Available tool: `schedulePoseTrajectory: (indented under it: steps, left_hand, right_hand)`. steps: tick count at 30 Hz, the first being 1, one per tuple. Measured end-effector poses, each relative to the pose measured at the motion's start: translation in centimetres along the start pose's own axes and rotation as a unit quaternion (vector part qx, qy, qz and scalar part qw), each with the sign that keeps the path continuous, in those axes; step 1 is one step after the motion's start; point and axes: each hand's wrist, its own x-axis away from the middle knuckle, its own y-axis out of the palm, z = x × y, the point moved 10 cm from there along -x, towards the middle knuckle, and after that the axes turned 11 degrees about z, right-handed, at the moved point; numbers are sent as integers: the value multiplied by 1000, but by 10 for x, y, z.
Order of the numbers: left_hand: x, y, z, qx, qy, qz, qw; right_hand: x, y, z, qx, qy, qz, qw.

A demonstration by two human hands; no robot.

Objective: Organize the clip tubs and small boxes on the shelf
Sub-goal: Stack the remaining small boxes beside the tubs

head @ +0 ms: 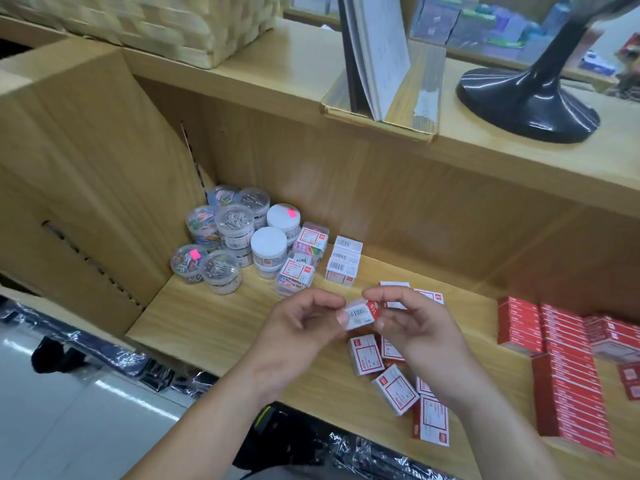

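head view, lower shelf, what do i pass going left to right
round clip tubs → clear boxes of coloured clips → stack of white boxes → loose small boxes lying flat → stacked red boxes. The small box pinched by left hand and right hand overlaps the stack, left out.

You're holding one small box (362,315) in the air, white and red, barcode face up, tilted, to the right of the clip tubs (228,237) and nearer the front. The tubs are sitting clustered on the shelf (207,327), some stacked. Just right of them a stack of white boxes (343,261) is standing, and loose boxes (394,389) are lying scattered farther right.
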Motion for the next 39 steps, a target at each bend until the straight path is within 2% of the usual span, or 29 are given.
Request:
schedulePoseTrajectory:
  steps: [5,10,13,19,22,26,28,30,32,35,39]
  left_hand:
    - [3,1,8,5,65,3,998]
    - [3,0,14,11,97,16,995]
    - [0,-1,9,-3,92,17,996]
    - [-7,-5,-10,-60,52,29,996]
    - [-12,-9,-12,-30,42,42,998]
    - [-21,-16,-22,-26,38,60,997]
    - [-21,-22,-32,-71,45,57,995]
    - [-20,-35,-40,-114,61,72,989]
    - [-19,-46,-44,-147,81,75,983]
    - [-18,-51,-50,-160,87,49,982]
    - [-20,-52,-51,-179,96,30,979]
  right_hand:
    - [-5,-8,6,-44,43,44,997]
    - [-5,-7,8,-33,63,42,997]
    - [-6,-3,11,-35,59,26,997]
    - [-18,1,3,26,24,66,997]
    - [-24,1,0,41,21,79,996]
    - [-27,17,2,120,3,29,992]
    - [-39,19,3,247,-45,47,967]
    - [-57,25,1,400,-127,64,906]
    - [-70,35,7,471,-151,59,867]
    - [-79,44,12,485,-156,75,857]
    - [-73,41,7,445,-181,134,867]
